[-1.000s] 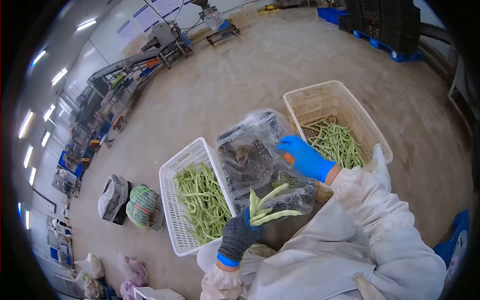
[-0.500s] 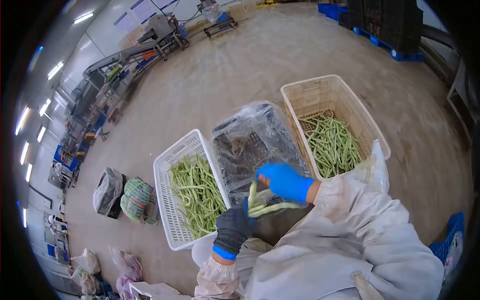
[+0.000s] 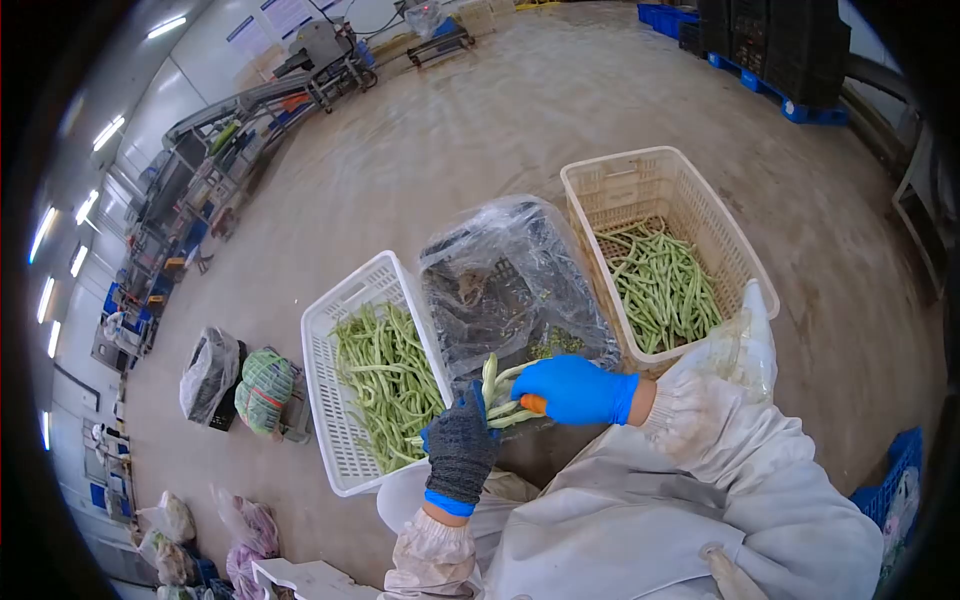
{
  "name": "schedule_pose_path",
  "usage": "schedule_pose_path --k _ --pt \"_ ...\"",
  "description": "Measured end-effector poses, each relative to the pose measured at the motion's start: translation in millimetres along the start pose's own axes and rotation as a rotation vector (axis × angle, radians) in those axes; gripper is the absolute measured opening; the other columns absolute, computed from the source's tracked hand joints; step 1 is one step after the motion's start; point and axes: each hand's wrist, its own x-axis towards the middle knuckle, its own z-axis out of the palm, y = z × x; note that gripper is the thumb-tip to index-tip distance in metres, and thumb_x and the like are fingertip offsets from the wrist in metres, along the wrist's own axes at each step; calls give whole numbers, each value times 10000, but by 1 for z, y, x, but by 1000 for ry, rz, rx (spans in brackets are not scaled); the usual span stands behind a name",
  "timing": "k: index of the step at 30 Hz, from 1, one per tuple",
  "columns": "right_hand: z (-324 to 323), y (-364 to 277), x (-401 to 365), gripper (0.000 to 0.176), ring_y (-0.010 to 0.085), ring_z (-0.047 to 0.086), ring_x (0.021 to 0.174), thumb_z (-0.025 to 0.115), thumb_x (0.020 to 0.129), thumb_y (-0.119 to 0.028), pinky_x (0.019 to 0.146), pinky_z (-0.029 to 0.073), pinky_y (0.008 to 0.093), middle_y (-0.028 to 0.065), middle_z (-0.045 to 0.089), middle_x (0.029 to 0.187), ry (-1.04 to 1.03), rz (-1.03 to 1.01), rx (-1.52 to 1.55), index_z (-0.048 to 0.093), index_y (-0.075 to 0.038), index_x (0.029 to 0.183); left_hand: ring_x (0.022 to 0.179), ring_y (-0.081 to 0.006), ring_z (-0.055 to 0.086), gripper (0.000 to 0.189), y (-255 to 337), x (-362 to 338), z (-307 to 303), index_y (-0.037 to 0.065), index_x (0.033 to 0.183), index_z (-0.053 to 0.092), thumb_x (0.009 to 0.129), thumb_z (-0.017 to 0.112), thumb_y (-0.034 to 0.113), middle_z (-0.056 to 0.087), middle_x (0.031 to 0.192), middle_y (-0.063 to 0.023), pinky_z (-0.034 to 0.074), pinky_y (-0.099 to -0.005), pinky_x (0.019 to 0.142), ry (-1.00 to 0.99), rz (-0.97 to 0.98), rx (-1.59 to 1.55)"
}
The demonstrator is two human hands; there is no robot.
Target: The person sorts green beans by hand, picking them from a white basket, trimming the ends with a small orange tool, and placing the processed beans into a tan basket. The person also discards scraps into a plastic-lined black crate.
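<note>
Bean pods (image 3: 489, 378) jut past the left hand (image 3: 460, 450) (its gloved fingers (image 3: 470, 408)).

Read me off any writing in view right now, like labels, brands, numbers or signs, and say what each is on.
No text is readable.
Two sheets on the far wall: seem to be printed, too small to read.
Blue pallet: a small light mark, too small to tell whether it is lettering.
White crate, cream crate and right hand's blue glove: no lettering that I can make out.
</note>
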Motion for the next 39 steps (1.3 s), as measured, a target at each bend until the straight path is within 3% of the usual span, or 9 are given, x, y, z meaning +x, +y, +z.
schedule_pose_path --k 9,11,14,17,18,20,27,32,39 --pt "12 -3 0 160 360 582 767 496 832 -174 660 459 437 171 598 814 94 36 -123 618 -92 895 733 -298 643 591 3 0 1 71 1209 476 679 700 207 625 871 -133 490 -416 597 -26 -38 13" --pt "24 12 3 143 372 578 745 502 829 -156 644 456 438 176 597 795 415 157 -14 612 -76 872 740 -336 625 575 4 1 5 81 1238 474 693 639 162 629 837 -174 494 -440 630 -8 -15 -19" --pt "-2 44 -9 175 392 574 759 527 784 -120 675 461 452 184 601 817 575 368 51 615 -46 916 742 -354 622 548 0 -1 -3 68 1228 486 707 627 164 626 822 -185 497 -447 640 -42 -137 -98" --pt "-4 59 -27 266 366 575 856 515 824 -148 746 462 423 200 599 948 623 163 45 595 -32 1050 761 -362 621 521 -18 -3 7 62 1217 493 722 619 163 628 842 -192 499 -451 659 80 -133 -210" --pt "-9 49 -29 266 366 575 856 515 824 -148 746 462 423 200 599 948 625 163 42 595 -32 1050 783 -366 620 498 -14 -2 -1 67 1203 505 727 618 159 630 870 -198 499 -449 663 31 -197 -157" --pt "-15 23 -39 297 328 567 939 510 851 -155 795 455 401 211 577 1052 293 180 317 579 -28 1110 792 -356 624 517 -20 -1 2 80 1222 497 728 620 168 633 905 -189 500 -444 669 53 -209 -193" --pt "-7 8 -34 229 323 601 822 506 861 -128 713 476 401 166 616 969 182 178 271 592 -33 1051 798 -357 628 516 -24 -1 6 97 1227 500 732 622 179 637 931 -180 503 -441 672 120 -214 -203" --pt "11 17 -27 133 359 571 727 530 837 -84 629 459 403 149 596 815 431 64 -114 587 -44 951 785 -379 616 396 -18 1 8 76 1142 527 770 607 187 633 898 -195 493 -461 653 161 -181 -264" --pt "9 34 3 156 362 562 733 521 812 -20 620 448 404 176 574 814 878 136 134 579 -40 955 700 -386 613 364 5 16 22 37 1083 523 782 644 203 620 794 -216 482 -434 593 136 -82 -481"
